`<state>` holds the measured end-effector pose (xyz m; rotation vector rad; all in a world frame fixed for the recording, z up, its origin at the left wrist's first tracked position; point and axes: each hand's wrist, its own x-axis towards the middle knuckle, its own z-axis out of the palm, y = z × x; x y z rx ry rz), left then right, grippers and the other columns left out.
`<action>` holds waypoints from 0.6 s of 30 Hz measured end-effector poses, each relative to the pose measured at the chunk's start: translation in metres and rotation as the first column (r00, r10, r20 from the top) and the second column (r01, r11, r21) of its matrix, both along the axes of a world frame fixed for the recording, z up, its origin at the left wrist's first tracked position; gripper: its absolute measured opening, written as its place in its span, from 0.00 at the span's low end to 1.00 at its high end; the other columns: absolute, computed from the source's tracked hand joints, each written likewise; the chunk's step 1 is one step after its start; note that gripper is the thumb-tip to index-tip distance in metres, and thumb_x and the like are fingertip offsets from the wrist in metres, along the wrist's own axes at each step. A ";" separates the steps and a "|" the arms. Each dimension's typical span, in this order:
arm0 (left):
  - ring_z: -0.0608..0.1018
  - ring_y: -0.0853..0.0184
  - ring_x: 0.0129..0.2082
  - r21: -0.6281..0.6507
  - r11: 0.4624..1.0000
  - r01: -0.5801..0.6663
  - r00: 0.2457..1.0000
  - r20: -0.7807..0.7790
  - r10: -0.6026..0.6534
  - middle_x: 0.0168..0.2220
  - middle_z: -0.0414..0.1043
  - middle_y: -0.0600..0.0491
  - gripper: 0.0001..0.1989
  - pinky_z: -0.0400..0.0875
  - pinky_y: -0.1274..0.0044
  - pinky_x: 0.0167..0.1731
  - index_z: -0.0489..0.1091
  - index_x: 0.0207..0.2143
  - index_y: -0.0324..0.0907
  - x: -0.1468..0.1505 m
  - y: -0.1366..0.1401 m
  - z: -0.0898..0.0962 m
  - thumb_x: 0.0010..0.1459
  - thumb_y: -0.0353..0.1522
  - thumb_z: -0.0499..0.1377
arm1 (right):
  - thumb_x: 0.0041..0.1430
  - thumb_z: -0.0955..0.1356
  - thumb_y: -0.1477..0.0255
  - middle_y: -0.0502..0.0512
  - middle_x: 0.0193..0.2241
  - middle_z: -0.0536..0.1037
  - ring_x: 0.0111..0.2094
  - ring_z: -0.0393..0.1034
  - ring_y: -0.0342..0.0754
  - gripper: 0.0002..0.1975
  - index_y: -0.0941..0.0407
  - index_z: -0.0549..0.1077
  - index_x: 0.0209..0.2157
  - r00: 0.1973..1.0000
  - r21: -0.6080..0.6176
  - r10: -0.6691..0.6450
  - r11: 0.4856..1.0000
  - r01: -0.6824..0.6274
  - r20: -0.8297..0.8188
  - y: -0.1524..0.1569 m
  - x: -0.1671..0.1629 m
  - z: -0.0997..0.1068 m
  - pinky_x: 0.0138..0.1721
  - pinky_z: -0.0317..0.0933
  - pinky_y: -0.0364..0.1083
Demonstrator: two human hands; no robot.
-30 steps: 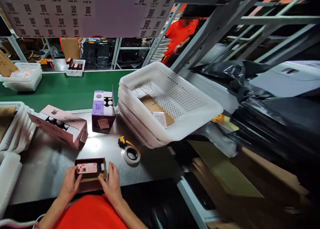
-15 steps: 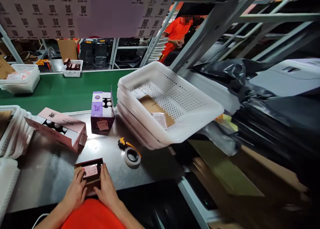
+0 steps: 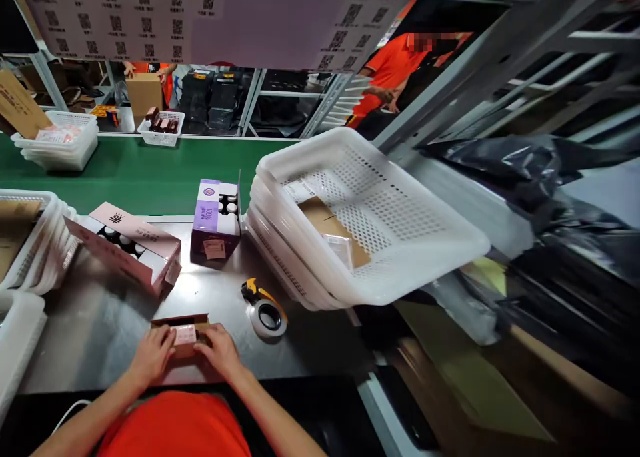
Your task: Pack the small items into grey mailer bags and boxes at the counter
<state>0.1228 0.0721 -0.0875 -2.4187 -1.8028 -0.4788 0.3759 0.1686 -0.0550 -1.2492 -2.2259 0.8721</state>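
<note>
Near the table's front edge, a small open cardboard box (image 3: 173,321) stands between my hands. Inside it lies a dark item with a pink and white label (image 3: 185,334). My left hand (image 3: 153,356) grips the box's left side, fingertips bent over the rim beside the label. On the right side, my right hand (image 3: 221,352) has its fingers curled over the rim at the item's end. Behind them are a pink carton (image 3: 145,240) and a purple carton (image 3: 215,227), both open with white-capped bottles inside. A tape dispenser (image 3: 267,317) lies to the right.
Stacked white baskets (image 3: 430,270) stand on the right, the top one holding cardboard and a packet. More baskets (image 3: 47,270) crowd the left edge. A green conveyor belt (image 3: 200,157) runs behind the metal table (image 3: 215,290). Co-workers in orange (image 3: 395,67) are beyond it.
Both hands have shifted onto the upper rim of the small box, fingers bending over its contents. The box now appears tipped, showing more of its near side. The whole view has swung slightly left.
</note>
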 end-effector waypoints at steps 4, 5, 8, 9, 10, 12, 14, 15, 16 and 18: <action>0.76 0.50 0.67 0.171 0.985 0.002 1.000 0.019 -0.005 0.68 0.75 0.41 0.24 0.64 0.56 0.70 0.74 0.68 0.52 -0.002 0.021 -0.008 0.73 0.31 0.57 | 0.65 0.68 0.72 0.68 0.54 0.80 0.56 0.75 0.61 0.26 0.59 0.73 0.63 0.976 0.083 -0.212 0.973 0.215 -0.042 -0.014 -0.007 -0.030 0.58 0.74 0.60; 0.72 0.47 0.71 0.192 0.981 -0.016 1.000 0.016 0.014 0.71 0.72 0.40 0.25 0.56 0.51 0.74 0.72 0.70 0.51 -0.004 0.026 -0.005 0.72 0.32 0.57 | 0.65 0.68 0.72 0.72 0.61 0.76 0.63 0.72 0.64 0.32 0.60 0.66 0.70 0.961 0.134 -0.270 0.952 0.275 -0.053 -0.017 -0.010 -0.035 0.62 0.72 0.63; 0.68 0.42 0.75 0.041 0.998 -0.057 0.998 0.007 0.057 0.74 0.66 0.33 0.29 0.54 0.45 0.75 0.67 0.73 0.37 -0.009 0.030 0.008 0.73 0.34 0.57 | 0.67 0.67 0.74 0.74 0.77 0.58 0.78 0.52 0.68 0.41 0.58 0.53 0.78 0.965 0.281 -0.258 0.930 0.237 0.039 -0.022 -0.013 -0.038 0.72 0.59 0.72; 0.69 0.44 0.74 -0.059 0.998 -0.036 0.999 0.011 0.037 0.74 0.67 0.34 0.29 0.59 0.48 0.74 0.67 0.73 0.35 -0.010 0.027 0.011 0.73 0.34 0.55 | 0.67 0.65 0.77 0.72 0.78 0.56 0.80 0.48 0.68 0.41 0.57 0.53 0.79 0.978 0.284 -0.166 0.951 0.125 0.124 -0.022 -0.012 -0.035 0.74 0.55 0.74; 0.71 0.46 0.73 -0.147 0.989 -0.002 1.000 0.022 0.005 0.73 0.68 0.36 0.28 0.64 0.52 0.73 0.68 0.72 0.35 -0.011 0.021 0.014 0.74 0.32 0.53 | 0.68 0.64 0.78 0.71 0.79 0.56 0.80 0.46 0.68 0.39 0.56 0.55 0.78 0.976 0.255 -0.048 0.967 -0.007 0.211 -0.021 -0.010 -0.031 0.75 0.51 0.76; 0.72 0.47 0.73 -0.264 0.964 0.033 0.999 0.047 -0.022 0.74 0.67 0.40 0.28 0.68 0.53 0.71 0.68 0.73 0.39 -0.010 0.005 0.014 0.74 0.31 0.52 | 0.68 0.64 0.79 0.70 0.78 0.58 0.80 0.47 0.68 0.37 0.56 0.60 0.77 0.929 0.144 0.176 0.962 -0.233 0.325 -0.019 -0.001 -0.020 0.75 0.49 0.77; 0.65 0.39 0.76 -0.328 0.945 0.009 0.997 0.072 0.016 0.77 0.59 0.41 0.31 0.64 0.44 0.71 0.64 0.76 0.44 -0.008 -0.011 0.011 0.72 0.36 0.56 | 0.68 0.66 0.76 0.69 0.77 0.60 0.79 0.50 0.67 0.35 0.56 0.64 0.75 0.875 0.048 0.331 0.928 -0.370 0.352 -0.013 0.015 -0.007 0.75 0.49 0.77; 0.61 0.35 0.78 -0.363 0.932 -0.012 0.995 0.086 0.047 0.79 0.55 0.42 0.34 0.60 0.38 0.71 0.62 0.77 0.47 -0.007 -0.016 0.010 0.71 0.38 0.59 | 0.68 0.66 0.75 0.68 0.76 0.63 0.79 0.52 0.66 0.33 0.56 0.66 0.74 0.857 0.028 0.379 0.910 -0.414 0.348 -0.008 0.025 0.000 0.75 0.49 0.77; 0.57 0.33 0.78 -0.396 0.918 -0.027 0.992 0.100 0.072 0.79 0.52 0.44 0.36 0.57 0.35 0.71 0.60 0.78 0.50 -0.008 -0.019 0.009 0.70 0.39 0.60 | 0.69 0.66 0.74 0.68 0.74 0.67 0.78 0.54 0.65 0.31 0.56 0.68 0.72 0.853 0.032 0.392 0.903 -0.428 0.345 0.000 0.037 0.008 0.75 0.48 0.77; 0.54 0.33 0.79 -0.438 0.899 -0.008 0.989 0.127 0.071 0.80 0.51 0.47 0.35 0.54 0.36 0.73 0.60 0.77 0.54 -0.011 -0.018 0.011 0.71 0.39 0.61 | 0.72 0.63 0.74 0.67 0.72 0.70 0.77 0.57 0.63 0.28 0.58 0.71 0.70 0.906 0.111 0.229 0.952 -0.285 0.356 0.022 0.065 0.023 0.77 0.46 0.72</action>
